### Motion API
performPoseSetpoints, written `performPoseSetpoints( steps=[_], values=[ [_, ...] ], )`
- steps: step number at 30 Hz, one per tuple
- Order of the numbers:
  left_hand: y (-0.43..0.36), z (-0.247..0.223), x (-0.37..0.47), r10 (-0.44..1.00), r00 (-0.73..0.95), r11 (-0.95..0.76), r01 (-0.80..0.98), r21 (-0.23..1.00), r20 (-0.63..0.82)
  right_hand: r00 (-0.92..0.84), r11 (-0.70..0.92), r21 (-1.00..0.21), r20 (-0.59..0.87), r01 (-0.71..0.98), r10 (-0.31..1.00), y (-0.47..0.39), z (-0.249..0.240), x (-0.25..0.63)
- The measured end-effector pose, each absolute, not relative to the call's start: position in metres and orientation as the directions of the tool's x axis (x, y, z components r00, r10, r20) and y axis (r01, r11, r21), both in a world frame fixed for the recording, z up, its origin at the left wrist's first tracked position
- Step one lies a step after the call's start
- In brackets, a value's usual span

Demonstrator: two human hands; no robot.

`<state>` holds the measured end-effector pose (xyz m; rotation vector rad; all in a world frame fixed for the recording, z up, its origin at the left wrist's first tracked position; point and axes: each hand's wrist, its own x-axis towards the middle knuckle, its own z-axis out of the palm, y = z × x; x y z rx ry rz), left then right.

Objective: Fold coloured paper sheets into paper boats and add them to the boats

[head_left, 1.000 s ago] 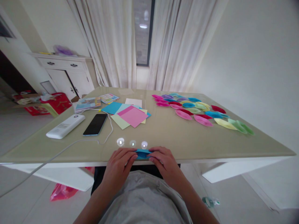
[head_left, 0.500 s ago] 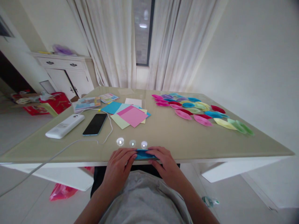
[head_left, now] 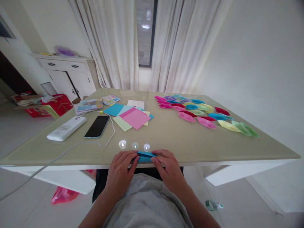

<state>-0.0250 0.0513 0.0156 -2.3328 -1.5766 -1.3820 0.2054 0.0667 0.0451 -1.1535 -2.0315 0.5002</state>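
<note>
A folded blue paper [head_left: 145, 157] lies at the table's front edge, with a dark slit between its folds. My left hand [head_left: 122, 164] grips its left end between thumb and fingers. At the right end, my right hand [head_left: 166, 164] pinches it the same way. Just beyond the paper are bright round light reflections on the glassy tabletop. Loose square sheets, a pink one [head_left: 136, 118] on top, lie farther back. Folded paper pieces in many colours, such as a pink one [head_left: 206, 122], are spread over the right side.
On the left of the table [head_left: 166, 136] are a white power bank [head_left: 66, 129], a black-screened phone [head_left: 97, 126], a white cable [head_left: 78, 144] and booklets [head_left: 89, 105]. A red bag [head_left: 64, 194] and a tape roll [head_left: 211, 205] are on the floor.
The blue paper now shows a raised far flap and a dark slit. My right thumb has moved up from below onto the paper's near side.
</note>
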Motion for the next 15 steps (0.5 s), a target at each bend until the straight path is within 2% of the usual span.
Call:
performPoseSetpoints(
  steps=[5,15],
  values=[
    [0.05,0.015,-0.025,0.732,0.108,-0.506,0.746,0.432,0.672,-0.218,0.513,-0.621,0.49,0.592,0.844,0.066,0.038,0.197],
    [0.048,0.021,-0.027,0.716,0.111,-0.539,0.716,0.444,0.689,-0.161,0.522,-0.596,0.552,0.611,0.818,0.063,0.04,0.189]
  ],
)
